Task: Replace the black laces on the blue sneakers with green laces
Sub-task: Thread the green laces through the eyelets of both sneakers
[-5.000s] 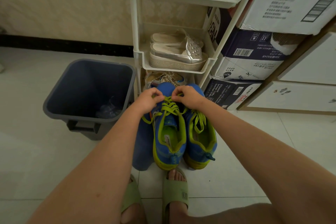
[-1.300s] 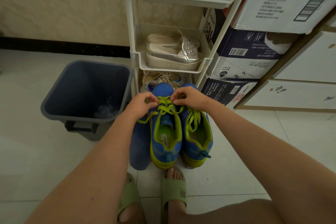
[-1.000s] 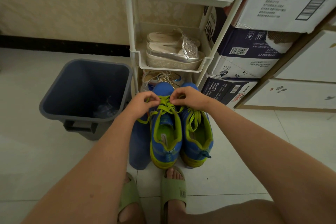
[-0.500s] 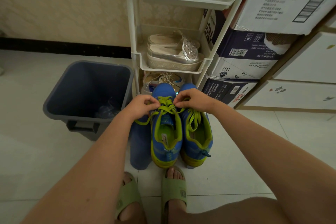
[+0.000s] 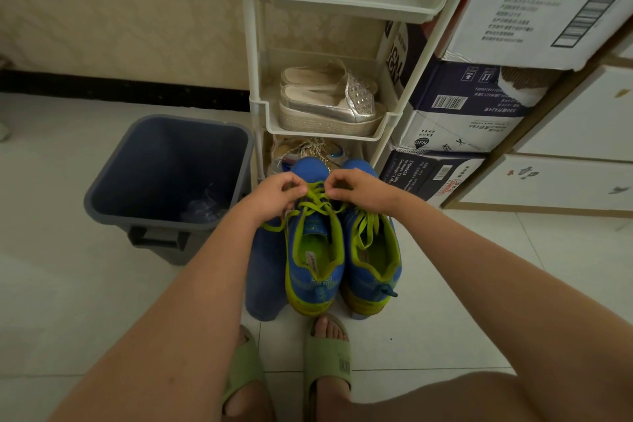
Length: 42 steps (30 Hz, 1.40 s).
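We have both sneakers (image 5: 313, 281) on the floor just in front of the rack (image 5: 260, 106), toes toward it. Green lace (image 5: 317, 197) crosses both, and no black lace shows. Our left hand (image 5: 279, 197) and right hand (image 5: 359, 188) meet over the sneaker on the rack's bin side, fingers curled, each pinching a strand.

We judge the step to be snugging or knotting this lace. To do it well, we should draw both strands evenly, keep them flat rather than twisted, and leave the tongue centred. One loose end trails out under our left wrist, and we should gather it before tying.

Room is tight. The rack's lowest shelf sits just beyond our knuckles, the bin (image 5: 164, 175) stands close on one side of the rack and the boxes (image 5: 462, 120) on the other. Open floor lies away from the rack, toward our feet, so any pull should come up and back toward us.
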Tool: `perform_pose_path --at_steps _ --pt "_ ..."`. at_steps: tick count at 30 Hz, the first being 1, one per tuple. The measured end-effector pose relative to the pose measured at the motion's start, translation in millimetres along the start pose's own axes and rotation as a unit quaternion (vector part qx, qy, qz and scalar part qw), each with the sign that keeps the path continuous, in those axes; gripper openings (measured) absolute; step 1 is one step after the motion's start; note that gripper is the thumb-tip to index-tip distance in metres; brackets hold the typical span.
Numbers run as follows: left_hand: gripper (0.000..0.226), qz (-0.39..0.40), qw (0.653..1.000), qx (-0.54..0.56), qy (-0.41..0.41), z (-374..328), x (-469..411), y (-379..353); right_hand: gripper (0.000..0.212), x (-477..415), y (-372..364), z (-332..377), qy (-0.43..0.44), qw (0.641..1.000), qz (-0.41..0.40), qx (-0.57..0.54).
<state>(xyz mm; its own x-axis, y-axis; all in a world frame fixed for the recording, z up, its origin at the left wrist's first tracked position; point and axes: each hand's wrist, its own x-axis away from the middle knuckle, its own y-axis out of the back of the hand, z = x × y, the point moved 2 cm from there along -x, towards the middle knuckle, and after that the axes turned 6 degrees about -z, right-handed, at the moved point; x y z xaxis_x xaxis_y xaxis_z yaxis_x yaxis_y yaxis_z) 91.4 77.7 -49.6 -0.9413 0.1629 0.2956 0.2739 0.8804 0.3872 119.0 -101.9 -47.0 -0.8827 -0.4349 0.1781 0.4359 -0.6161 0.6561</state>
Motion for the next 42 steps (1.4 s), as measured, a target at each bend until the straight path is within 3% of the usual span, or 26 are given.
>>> perform_pose_path --at_steps 11,15,18,22,26,34,42 --pt "0.014 0.022 0.999 -0.036 0.005 -6.9 -1.8 -4.5 0.004 -1.5 1.3 3.5 -0.021 1.0 0.02 0.007" --pt "0.012 -0.024 0.999 -0.046 -0.011 -9.2 -1.2 -2.4 0.004 -1.1 4.3 2.1 -0.038 0.999 -0.006 -0.032" --pt "0.016 -0.062 0.996 -0.064 0.026 -4.3 2.6 8.1 0.007 4.4 10.8 -0.7 -0.049 0.998 -0.015 -0.033" --pt "0.015 0.036 0.991 -0.106 0.07 1.9 11.9 17.4 0.013 12.2 8.2 -2.2 -0.041 0.999 0.022 0.015" --pt "0.011 0.03 0.995 -0.079 0.05 1.2 15.7 12.4 0.011 15.0 6.4 2.4 -0.026 1.0 -0.006 -0.011" --pt "0.013 0.021 0.998 -0.052 -0.012 -1.8 15.6 6.3 0.005 15.5 2.9 6.3 -0.012 1.0 0.016 0.005" --pt "0.006 0.012 0.997 -0.072 -0.003 6.5 8.2 6.3 0.002 13.3 1.9 9.1 -0.006 0.999 0.008 0.049"
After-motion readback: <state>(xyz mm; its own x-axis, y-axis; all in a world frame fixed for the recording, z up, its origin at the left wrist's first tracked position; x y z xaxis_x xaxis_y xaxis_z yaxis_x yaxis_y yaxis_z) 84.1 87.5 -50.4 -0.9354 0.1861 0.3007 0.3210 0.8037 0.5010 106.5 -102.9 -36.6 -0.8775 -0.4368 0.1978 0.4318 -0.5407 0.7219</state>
